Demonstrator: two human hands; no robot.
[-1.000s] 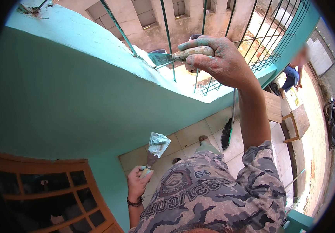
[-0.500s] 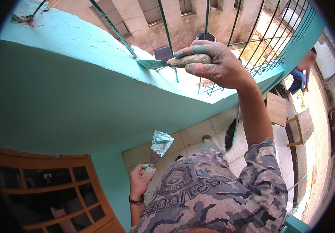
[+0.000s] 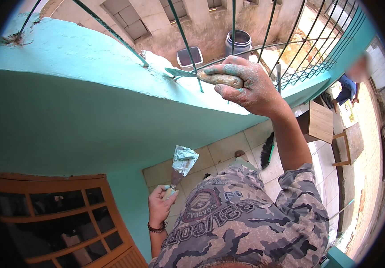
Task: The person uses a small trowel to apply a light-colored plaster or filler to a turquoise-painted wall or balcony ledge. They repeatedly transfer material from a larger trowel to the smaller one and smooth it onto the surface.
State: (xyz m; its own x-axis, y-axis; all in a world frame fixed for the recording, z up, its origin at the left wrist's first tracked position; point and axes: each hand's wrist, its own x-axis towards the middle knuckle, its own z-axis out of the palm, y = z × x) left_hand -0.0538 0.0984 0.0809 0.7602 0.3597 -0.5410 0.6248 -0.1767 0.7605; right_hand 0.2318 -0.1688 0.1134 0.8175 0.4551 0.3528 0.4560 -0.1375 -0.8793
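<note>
My right hand (image 3: pixel 252 85), dusted with turquoise paste, is wrapped round the worn wooden handle of a putty knife (image 3: pixel 221 79). Its blade points left, low over the top of the turquoise wall (image 3: pixel 107 58) among the green window bars (image 3: pixel 182 38); whether the edge touches the wall I cannot tell. Lower down, my left hand (image 3: pixel 160 206) grips a second putty knife (image 3: pixel 177 177) by its pale handle, blade upward. A lump of light turquoise putty (image 3: pixel 185 154) sits on that blade.
Beyond the bars stand a dark barrel (image 3: pixel 239 43) and a grey tub (image 3: pixel 189 57). A wooden-framed glazed door (image 3: pixel 58 214) is at lower left. On the tiled floor (image 3: pixel 228 150) lies a black broom head (image 3: pixel 267 151), near a wooden table (image 3: pixel 321 123). Another person (image 3: pixel 347 89) is at far right.
The right putty knife's blade has tilted and looks narrower, with its hand shifted slightly. The view has moved, so the barrel and tub show more. My left hand keeps its hold.
</note>
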